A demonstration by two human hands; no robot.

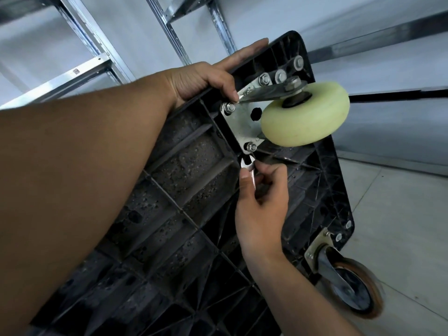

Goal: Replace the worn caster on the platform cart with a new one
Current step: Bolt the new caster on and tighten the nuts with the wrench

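Behind the left grip (208, 81) stood grey metal shelves (80, 71) against a pale wall. A grey tiled floor (400, 214) lay to the right of the right grip (261, 209). The black platform cart (184, 190) was tipped up, its ribbed underside facing the person. The left grip held the cart's top edge, with its thumb touching the metal fork of the caster (305, 115) with the pale yellow wheel. The right grip pinched a small wrench (249, 169), whose open end was just below the lower nut (251, 147) on the caster's plate. A second caster (349, 287) with a brown-rimmed wheel sat lower, right of that grip. Marks on the fork by the left thumb were too blurry to read.
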